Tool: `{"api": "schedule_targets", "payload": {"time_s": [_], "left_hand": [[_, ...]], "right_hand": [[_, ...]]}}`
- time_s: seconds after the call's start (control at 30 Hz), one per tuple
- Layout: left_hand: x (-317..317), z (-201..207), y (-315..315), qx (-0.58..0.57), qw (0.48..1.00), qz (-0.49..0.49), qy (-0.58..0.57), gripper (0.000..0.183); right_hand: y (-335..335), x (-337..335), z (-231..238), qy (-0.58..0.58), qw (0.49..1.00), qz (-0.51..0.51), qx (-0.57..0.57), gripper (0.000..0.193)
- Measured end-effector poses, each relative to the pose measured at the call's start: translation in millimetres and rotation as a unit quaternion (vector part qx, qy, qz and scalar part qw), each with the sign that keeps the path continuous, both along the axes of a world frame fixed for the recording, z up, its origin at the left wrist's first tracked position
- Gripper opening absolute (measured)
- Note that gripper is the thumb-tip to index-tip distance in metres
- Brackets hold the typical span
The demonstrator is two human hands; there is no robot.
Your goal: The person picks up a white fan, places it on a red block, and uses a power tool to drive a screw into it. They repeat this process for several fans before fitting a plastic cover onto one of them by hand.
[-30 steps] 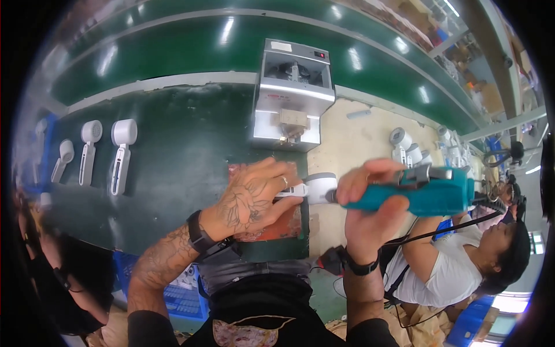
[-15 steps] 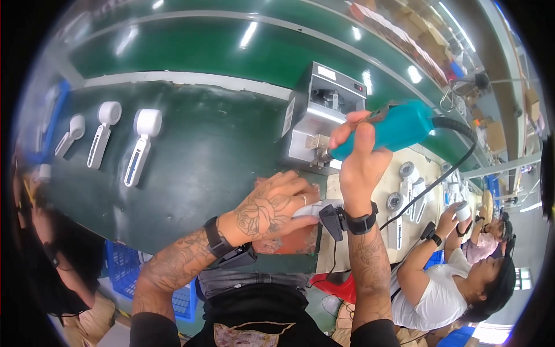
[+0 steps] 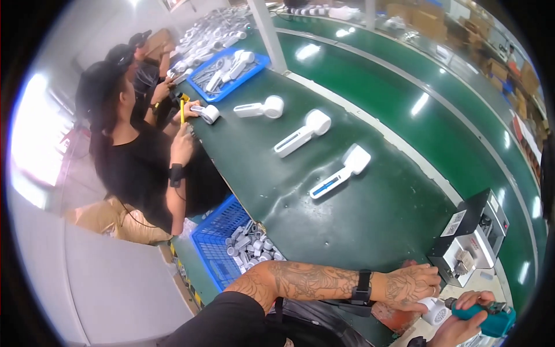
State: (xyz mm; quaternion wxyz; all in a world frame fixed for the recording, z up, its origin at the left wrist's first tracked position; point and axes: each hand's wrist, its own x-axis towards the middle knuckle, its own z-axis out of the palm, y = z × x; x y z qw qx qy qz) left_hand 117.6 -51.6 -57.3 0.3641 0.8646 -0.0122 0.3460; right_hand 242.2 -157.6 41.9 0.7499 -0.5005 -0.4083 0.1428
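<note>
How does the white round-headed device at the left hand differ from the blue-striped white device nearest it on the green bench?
The white round-headed device shows only its head, the rest hidden by the left hand; the blue-striped white device lies untouched with its handle in full view. The first device's head shows a dotted grille; the blue-striped one's head shows a plain side. Both are white with round heads.

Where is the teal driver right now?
In the head view, the teal driver is at the lower right, in the right hand, below the silver machine and just right of the white device.
</note>
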Motion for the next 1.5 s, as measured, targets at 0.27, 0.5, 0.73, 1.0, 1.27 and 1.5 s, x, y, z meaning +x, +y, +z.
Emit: {"api": "schedule_targets", "payload": {"time_s": [0.27, 0.5, 0.73, 1.0, 1.27, 1.5], "left_hand": [[-7, 7, 6, -0.015, 0.999, -0.018, 0.047, 0.044], [2, 24, 14, -0.008, 0.999, -0.006, -0.041, 0.038], [-4, 39, 16, 0.016, 0.993, -0.012, 0.114, 0.043], [-2, 40, 10, 0.011, 0.994, -0.025, 0.11, 0.043], [0, 39, 7, 0.017, 0.988, 0.0, 0.153, 0.045], [0, 41, 9, 0.057, 0.99, -0.004, 0.132, 0.046]], "right_hand": [[-4, -10, 9, -0.024, 0.998, -0.045, -0.02, 0.052], [-32, 22, -9, 0.094, 0.996, -0.004, -0.007, 0.059], [-1, -6, 10, -0.004, 0.998, -0.046, -0.045, 0.066], [-6, -1, 3, -0.004, 0.998, -0.039, -0.056, 0.066], [-3, 6, -11, 0.01, 0.999, -0.003, -0.044, 0.047], [0, 6, -13, 0.024, 0.999, 0.006, -0.038, 0.042]]}}
